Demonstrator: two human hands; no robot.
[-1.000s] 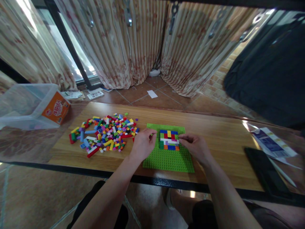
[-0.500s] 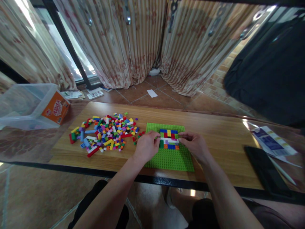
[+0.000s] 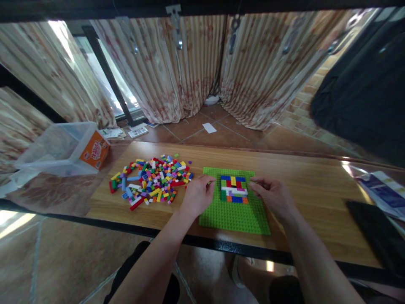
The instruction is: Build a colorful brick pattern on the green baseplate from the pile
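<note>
The green baseplate [image 3: 236,211] lies flat on the wooden table [image 3: 316,198], near its front edge, with a small block of coloured bricks [image 3: 234,190] pressed onto its far half. The left hand [image 3: 198,196] rests on the baseplate's left edge, fingers curled loosely; whether they pinch a brick cannot be told. The right hand [image 3: 274,196] sits at the baseplate's right edge, fingertips drawn together beside the block, any piece between them too small to make out. Left of the baseplate lies a loose brick pile [image 3: 152,181].

home, floral curtains [image 3: 177,67], terracotta floor tiles [image 3: 221,135]
</note>
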